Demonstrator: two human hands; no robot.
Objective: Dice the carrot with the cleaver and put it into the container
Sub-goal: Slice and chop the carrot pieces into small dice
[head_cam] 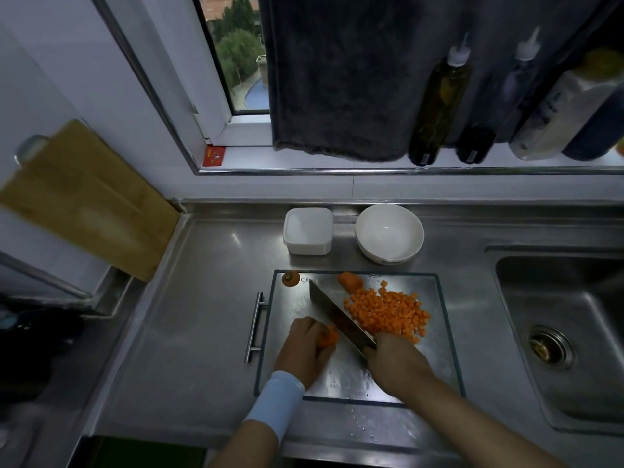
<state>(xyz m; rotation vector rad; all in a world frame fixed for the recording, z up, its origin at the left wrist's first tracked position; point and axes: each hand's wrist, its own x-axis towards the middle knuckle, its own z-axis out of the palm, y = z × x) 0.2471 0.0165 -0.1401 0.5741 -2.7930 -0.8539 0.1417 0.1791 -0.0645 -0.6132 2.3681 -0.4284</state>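
Head view: droplet-wet board (439, 336), big cleaver (337, 319), small stub, so mind your fingertips.
Your right hand (398, 364) grasps the cleaver's handle, the blade beside the dice pile (388, 312). The container (307, 231) waits behind the board. Your left hand (302, 349) grips the short carrot stub (328, 337) at the blade, where a slip could cut you.

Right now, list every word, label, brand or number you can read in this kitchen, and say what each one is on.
No text here can be read.
On the red sticker: yellowish print, too small and blurred to read.
On the white bottle: dark lettering, blurred.
On the oil bottle: a small label near its base, unreadable.
On the dark bottle: a small label near its base, unreadable.
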